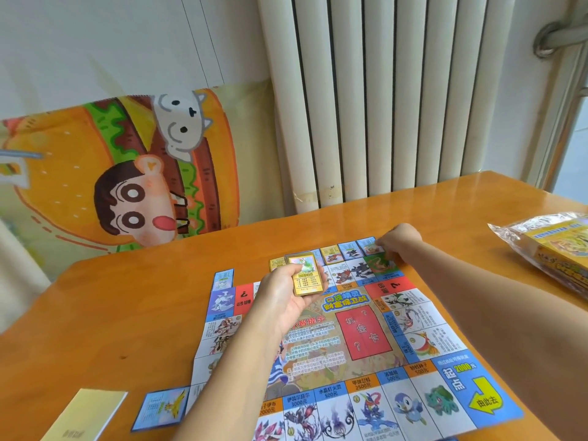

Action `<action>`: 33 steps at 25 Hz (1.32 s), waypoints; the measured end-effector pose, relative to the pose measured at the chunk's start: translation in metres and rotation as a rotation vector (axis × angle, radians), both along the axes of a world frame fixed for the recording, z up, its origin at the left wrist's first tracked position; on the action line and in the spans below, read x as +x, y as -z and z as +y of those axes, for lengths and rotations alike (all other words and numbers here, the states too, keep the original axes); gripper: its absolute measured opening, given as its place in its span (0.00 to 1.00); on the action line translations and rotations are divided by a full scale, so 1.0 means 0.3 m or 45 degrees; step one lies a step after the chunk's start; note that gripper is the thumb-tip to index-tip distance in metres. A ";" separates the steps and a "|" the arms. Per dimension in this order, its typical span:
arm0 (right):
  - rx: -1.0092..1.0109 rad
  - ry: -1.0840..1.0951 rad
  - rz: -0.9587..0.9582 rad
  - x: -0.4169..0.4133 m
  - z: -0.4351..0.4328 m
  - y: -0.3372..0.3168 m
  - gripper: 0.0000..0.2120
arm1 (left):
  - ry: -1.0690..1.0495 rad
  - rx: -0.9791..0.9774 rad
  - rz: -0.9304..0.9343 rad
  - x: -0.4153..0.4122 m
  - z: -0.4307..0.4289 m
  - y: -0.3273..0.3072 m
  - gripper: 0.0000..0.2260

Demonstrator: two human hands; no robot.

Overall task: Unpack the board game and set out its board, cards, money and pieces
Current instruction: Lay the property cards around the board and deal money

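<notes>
The paper game board (359, 338) lies unfolded on the wooden table (111, 313). My left hand (286, 294) grips a stack of cards (304, 275) above the board's far left part. My right hand (399, 243) reaches to the board's far edge, fingers curled, touching a blue card (369, 245) there; I cannot tell if it pinches it. A row of cards (340, 253) lies along that far edge. Single blue cards lie at the far left corner (223, 279) and by the near left corner (162, 409).
A plastic bag with the yellow game box (553, 249) sits at the table's right edge. A pale yellow booklet (86, 415) lies at the near left. A radiator (397, 100) and a cartoon burger cloth (121, 173) stand behind the table.
</notes>
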State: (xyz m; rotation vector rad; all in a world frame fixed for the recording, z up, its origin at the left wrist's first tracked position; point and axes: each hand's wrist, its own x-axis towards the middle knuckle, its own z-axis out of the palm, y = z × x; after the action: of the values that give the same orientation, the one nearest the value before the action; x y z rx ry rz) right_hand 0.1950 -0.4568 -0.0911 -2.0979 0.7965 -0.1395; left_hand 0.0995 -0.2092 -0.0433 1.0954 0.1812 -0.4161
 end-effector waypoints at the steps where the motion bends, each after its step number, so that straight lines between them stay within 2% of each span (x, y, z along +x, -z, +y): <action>1: 0.021 0.005 -0.011 -0.008 -0.001 -0.009 0.12 | 0.008 -0.005 0.005 -0.005 0.000 -0.005 0.07; 4: 0.020 -0.011 -0.067 -0.025 -0.016 -0.051 0.07 | 0.011 -0.024 0.013 -0.025 0.002 -0.014 0.06; 6: 0.036 -0.055 -0.146 -0.056 -0.019 -0.113 0.12 | 0.018 -0.004 -0.034 -0.049 0.005 -0.030 0.06; 11: 0.104 -0.402 -0.221 -0.189 0.031 -0.275 0.11 | -0.027 0.104 -0.133 -0.127 0.028 -0.041 0.13; 14: 0.134 -0.601 -0.270 -0.312 0.080 -0.334 0.08 | -0.045 0.210 -0.169 -0.169 0.047 -0.019 0.21; 15: 0.133 -0.653 -0.282 -0.355 0.097 -0.348 0.08 | -0.046 0.239 -0.175 -0.202 0.051 -0.017 0.20; 18: 0.150 -0.798 -0.276 -0.479 0.151 -0.366 0.07 | -0.013 0.392 -0.247 -0.322 0.068 -0.012 0.08; 22: 0.169 -1.079 -0.210 -0.611 0.235 -0.370 0.06 | -0.031 0.529 -0.321 -0.415 0.095 0.034 0.09; 25: 0.042 -1.340 -0.103 -0.672 0.306 -0.357 0.10 | -0.041 0.563 -0.348 -0.439 0.105 0.048 0.18; 28: -0.111 -1.430 -0.081 -0.678 0.362 -0.322 0.13 | -0.043 0.561 -0.368 -0.434 0.111 0.057 0.37; 29: -0.141 -1.436 -0.091 -0.673 0.369 -0.316 0.13 | -0.020 0.564 -0.347 -0.428 0.119 0.061 0.38; 30: -0.158 -1.427 -0.099 -0.666 0.371 -0.314 0.13 | 0.000 0.548 -0.324 -0.426 0.128 0.063 0.33; 32: -0.151 -1.382 -0.104 -0.645 0.369 -0.315 0.14 | 0.007 0.481 -0.272 -0.413 0.149 0.067 0.17; 33: -0.150 -1.372 -0.097 -0.636 0.370 -0.316 0.15 | -0.008 0.458 -0.256 -0.398 0.159 0.068 0.14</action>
State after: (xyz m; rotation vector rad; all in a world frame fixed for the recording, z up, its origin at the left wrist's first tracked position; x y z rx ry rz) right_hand 0.0043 -0.3459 0.0036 -2.3332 -0.4548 0.3220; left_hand -0.0200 -0.1614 -0.0635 1.4823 0.0824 -0.2703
